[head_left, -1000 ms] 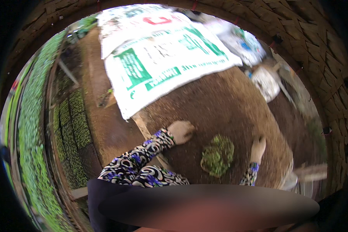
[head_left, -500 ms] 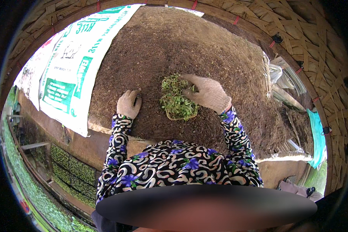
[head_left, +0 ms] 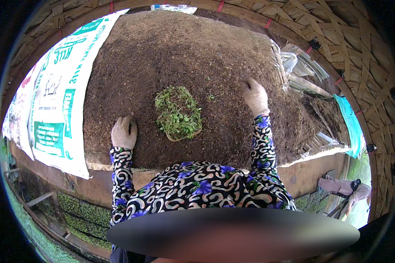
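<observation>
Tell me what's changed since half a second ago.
The right hand has come off the clump of seedlings and moved right, now apart from it over the soil. The left hand stays left of the clump; the white sack still lies farther left.

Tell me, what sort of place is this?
Probably a plant nursery: there's a broad spread of dark soil, a small clump of leafy seedlings on it, and dark trays of small green plants at lower left.
</observation>
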A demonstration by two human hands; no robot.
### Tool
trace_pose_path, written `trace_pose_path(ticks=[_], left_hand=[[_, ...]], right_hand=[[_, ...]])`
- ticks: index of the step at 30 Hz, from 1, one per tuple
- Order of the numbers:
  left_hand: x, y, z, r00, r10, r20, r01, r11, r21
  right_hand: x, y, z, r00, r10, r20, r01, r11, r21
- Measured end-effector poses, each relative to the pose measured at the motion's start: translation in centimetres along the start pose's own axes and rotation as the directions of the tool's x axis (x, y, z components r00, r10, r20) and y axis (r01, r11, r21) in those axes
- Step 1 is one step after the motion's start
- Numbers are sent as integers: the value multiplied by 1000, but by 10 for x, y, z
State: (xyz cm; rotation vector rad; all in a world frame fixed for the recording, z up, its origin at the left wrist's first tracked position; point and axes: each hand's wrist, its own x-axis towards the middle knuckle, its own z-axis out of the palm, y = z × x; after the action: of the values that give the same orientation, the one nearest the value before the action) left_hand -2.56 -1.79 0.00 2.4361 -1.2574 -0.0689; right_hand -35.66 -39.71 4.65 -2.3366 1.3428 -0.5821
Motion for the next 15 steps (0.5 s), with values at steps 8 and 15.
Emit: trace_pose_path(ticks=[8, 15], left_hand=[[0, -3, 7, 997, 35, -70, -34, 999, 19], [0, -5, 8, 994, 54, -90, -48, 997, 68]], right_hand=[[-24, -43, 44, 927, -205, 313, 229, 972, -43], [10, -31, 66, 992, -100, 76, 95, 993, 63]])
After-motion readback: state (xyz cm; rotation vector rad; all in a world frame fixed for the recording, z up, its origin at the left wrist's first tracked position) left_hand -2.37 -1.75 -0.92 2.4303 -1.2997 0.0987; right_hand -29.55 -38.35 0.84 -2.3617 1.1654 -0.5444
